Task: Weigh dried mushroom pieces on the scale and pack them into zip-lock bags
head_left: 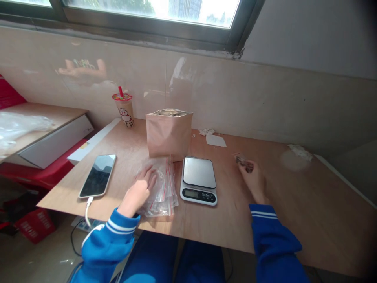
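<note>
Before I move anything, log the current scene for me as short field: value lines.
Left hand: on flat clear bags
Right hand: holding a small bag with dark contents
Between hands: scale; display digits unreadable
Behind bags: brown pouch, upright, top open
Far left: phone, cable plugged in
Near wall: drink cup with red straw

The bright window (pixel 150 10) makes the wall (pixel 220 94) shine; the right corners go dark, and the right hand (pixel 253 177) seems blurry.

One view from the person's head, forward and down, near the wooden tabletop (pixel 294 188), window (pixel 153 10) up top.
</note>
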{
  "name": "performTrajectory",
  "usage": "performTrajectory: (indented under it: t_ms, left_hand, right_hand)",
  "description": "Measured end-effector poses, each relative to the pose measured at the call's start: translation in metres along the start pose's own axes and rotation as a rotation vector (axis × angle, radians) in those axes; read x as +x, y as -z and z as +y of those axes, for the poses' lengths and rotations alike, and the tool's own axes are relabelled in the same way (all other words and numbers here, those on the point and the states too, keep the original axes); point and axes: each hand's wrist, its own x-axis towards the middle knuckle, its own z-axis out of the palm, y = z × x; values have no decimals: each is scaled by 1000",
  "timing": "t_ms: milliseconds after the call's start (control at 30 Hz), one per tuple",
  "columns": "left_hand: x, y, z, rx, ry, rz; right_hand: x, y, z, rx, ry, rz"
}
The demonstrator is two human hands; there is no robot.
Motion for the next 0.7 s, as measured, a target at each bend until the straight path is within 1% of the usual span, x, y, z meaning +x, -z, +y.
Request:
performTrajectory:
  t_ms: [100,133,167,200,233,267,333,367,433,467,500,533,567,600,633,667,700]
  left_hand:
    - [-5,17,24,-88,17,130]
    - [-7,20,35,-150,6,169]
    - [-11,23,48,-243,-24,181]
    - [-14,24,62,-361,-55,153]
    - [-18,25,76,-491,-69,94]
    - [-21,25,89,-619,-71,20]
    - [-28,26,110,-830,-64,-163]
    - [-30,27,118,-938,-51,-245]
    - [-35,29,128,-1125,-12,-368]
    - [-37,30,130,-1197,16,-403]
    - [-38,32,131,-1251,47,-419]
    - [-39,33,131,-1286,81,-412]
    - [-40,33,132,-1304,114,-381]
    - [-42,34,132,-1307,141,-328]
    - [-43,33,132,-1299,158,-266]
    - [-44,33,133,-1282,162,-206]
    - [-46,32,134,-1262,152,-159]
  right_hand:
    - [-35,42,-14,204,-94,70]
    - [-48,57,-23,283,-122,68]
    - [-61,73,-34,398,-143,51]
    - [-74,88,-48,532,-161,25]
    - [-85,102,-64,641,-168,-13]
    - [-95,113,-80,716,-172,-65]
    - [-109,128,-113,833,-142,-223]
    - [-113,131,-127,878,-122,-280]
    - [-119,127,-149,930,-88,-361]
    - [-121,122,-157,937,-69,-369]
    - [-124,116,-163,923,-45,-337]
    - [-128,109,-168,884,-14,-259]
    - [-133,103,-171,822,23,-143]
    - [-140,98,-175,748,64,-20]
    - [-148,95,-178,684,110,76]
    - [-156,93,-182,648,155,106]
    - [-165,93,-185,652,193,59]
